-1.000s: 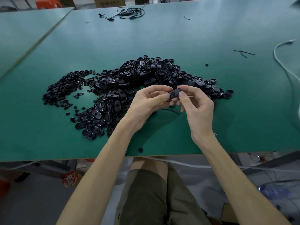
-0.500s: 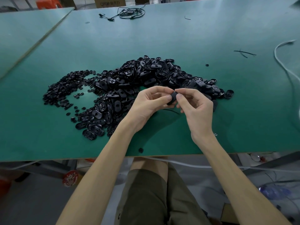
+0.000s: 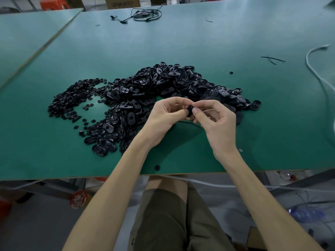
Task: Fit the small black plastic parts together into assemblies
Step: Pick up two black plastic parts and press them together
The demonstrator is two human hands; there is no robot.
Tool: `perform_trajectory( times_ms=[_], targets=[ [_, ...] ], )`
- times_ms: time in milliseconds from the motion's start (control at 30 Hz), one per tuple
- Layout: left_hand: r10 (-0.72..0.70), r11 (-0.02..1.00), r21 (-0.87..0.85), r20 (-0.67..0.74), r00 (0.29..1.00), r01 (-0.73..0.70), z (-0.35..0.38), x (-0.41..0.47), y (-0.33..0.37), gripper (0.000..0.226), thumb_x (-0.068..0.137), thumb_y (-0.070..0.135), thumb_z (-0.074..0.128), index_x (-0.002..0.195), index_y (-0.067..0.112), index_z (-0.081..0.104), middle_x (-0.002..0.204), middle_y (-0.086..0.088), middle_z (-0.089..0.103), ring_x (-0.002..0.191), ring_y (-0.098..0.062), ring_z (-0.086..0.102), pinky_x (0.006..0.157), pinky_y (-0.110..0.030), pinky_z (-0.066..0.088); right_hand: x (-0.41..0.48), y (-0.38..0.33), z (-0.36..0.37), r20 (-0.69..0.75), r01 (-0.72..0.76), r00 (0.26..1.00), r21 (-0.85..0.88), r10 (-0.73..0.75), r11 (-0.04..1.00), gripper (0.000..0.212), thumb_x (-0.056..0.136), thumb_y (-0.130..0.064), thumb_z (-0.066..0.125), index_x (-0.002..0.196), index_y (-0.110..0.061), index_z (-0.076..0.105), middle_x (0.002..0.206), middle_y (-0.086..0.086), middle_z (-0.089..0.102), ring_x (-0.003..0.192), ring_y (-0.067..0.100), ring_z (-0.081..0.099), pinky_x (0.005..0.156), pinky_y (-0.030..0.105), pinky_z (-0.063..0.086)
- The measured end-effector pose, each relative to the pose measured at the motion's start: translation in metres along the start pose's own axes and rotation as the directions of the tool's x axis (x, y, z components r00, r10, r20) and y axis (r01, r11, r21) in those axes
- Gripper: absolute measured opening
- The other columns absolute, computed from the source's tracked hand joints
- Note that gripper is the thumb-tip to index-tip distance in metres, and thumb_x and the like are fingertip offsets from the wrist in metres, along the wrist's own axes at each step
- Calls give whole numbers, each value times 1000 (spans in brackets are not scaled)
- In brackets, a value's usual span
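starting closest in, on the near side of the pile: one stray disc [image 3: 157, 167] sits alone by the edge of the tabletop [image 3: 235, 42], out of play. just beyond it, both hands are raised off the surface, right in front of the pile. the left hand [image 3: 163, 120] has its fingers curled, thumb and fingertips pinching the part [image 3: 190, 110]. the right hand [image 3: 217, 124] pinches the same part from the other side, its spare fingers curled loosely out of the way. so the part hangs in the air between the two, just short of the pile's near edge. it's held that way, i'd say, so each hand braces one half while they press together. has it seated? can't tell, the fingers cover most of it.

now the pile [image 3: 163, 87] itself: oval shells heaped within easy reach. on the pile's left, touching it, is a flatter spread of small discs [image 3: 72, 100]. the two kinds are kept roughly apart, likely to make picking quick. far behind the pile a black cable [image 3: 143, 15] lies coiled, and well to the pile's right a white cable [image 3: 315, 69] trails along the tabletop.
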State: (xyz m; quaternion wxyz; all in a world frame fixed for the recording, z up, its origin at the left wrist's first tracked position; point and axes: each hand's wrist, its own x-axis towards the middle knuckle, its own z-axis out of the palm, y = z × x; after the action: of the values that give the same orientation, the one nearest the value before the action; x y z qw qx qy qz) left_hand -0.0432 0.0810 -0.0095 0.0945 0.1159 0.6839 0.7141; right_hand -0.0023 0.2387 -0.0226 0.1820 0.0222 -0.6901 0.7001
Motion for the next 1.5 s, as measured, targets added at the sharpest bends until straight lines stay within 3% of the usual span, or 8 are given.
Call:
perform_trajectory(
  times_ms=[333, 567, 700, 833, 1000, 1200, 1400, 1500],
  targets=[
    [39, 994, 99, 15, 999, -41, 1, 0, -1, 28, 94, -12, 59, 104, 10, 74, 100, -4, 76, 96, -18, 70, 98, -37, 58, -2, -2, 3, 24, 21, 1000, -160, -17, 987, 16, 91, -9, 79, 99, -19, 69, 94, -8, 72, 86, 19, 70, 80, 46, 62],
    [35, 996, 79, 94, 995, -42, 0, 0, 1, 22, 101, 1, 62, 121, 1, 70, 114, -26, 72, 98, -27, 69, 105, -45, 54, -2, -4, 3, -25, 20, 999, -58, -22, 998, 14, 95, -5, 73, 100, -18, 68, 87, -5, 73, 80, 16, 73, 70, 22, 57],
    [-15, 997, 80, 92, 996, 8, 4, 0, 1, 17, 103, 2, 58, 115, -3, 68, 100, -18, 70, 90, -25, 65, 102, -51, 54, -2, -4, 3, -15, 48, 999, -58, -49, 997, 18, 96, -6, 72, 98, -24, 68, 89, -7, 72, 84, 20, 72, 74, 35, 62],
    [-14, 993, 115, 84, 996, 4, 5, 1, 2, 14, 102, 0, 57, 109, -5, 68, 92, -12, 69, 84, -21, 65, 87, -38, 59, -2, -3, 2, 1, 70, 998, -55, -70, 996, 20, 95, -4, 71, 98, -23, 67, 88, -7, 71, 80, 19, 71, 68, 31, 62],
    [45, 980, 193, 45, 998, -53, 5, -2, 3, 9, 99, -6, 59, 104, -8, 66, 84, -7, 69, 72, -10, 66, 75, -18, 52, -2, -1, 2, 13, 64, 998, -42, -63, 997, 16, 94, -2, 71, 94, -16, 64, 85, -1, 70, 73, 27, 74, 73, 48, 64],
    [105, 955, 274, 40, 994, -112, 8, -3, 3, 11, 98, -11, 56, 103, -11, 66, 79, -9, 68, 68, -11, 65, 76, -20, 54, -1, -1, 2, 17, 27, 1000, -59, -26, 998, 24, 90, -4, 72, 85, -25, 62, 80, -5, 69, 73, 30, 72, 76, 58, 61],
    [125, 951, 276, 68, 990, -139, 5, -1, 1, 11, 100, -4, 61, 107, -9, 69, 80, -9, 71, 71, -16, 67, 78, -25, 56, 0, -1, 1, -13, 16, 1000, -67, -17, 998, 21, 90, -5, 71, 87, -24, 63, 78, -14, 70, 69, 4, 67, 66, 25, 55],
    [144, 955, 252, 69, 987, -157, 4, -1, 1, 12, 100, -2, 64, 109, -7, 70, 82, -10, 73, 73, -19, 69, 77, -29, 58, 1, -1, -1, -29, -1, 1000, -45, 0, 999, 18, 92, -5, 71, 91, -22, 66, 82, -12, 70, 74, 6, 67, 66, 22, 53]
  ],
)
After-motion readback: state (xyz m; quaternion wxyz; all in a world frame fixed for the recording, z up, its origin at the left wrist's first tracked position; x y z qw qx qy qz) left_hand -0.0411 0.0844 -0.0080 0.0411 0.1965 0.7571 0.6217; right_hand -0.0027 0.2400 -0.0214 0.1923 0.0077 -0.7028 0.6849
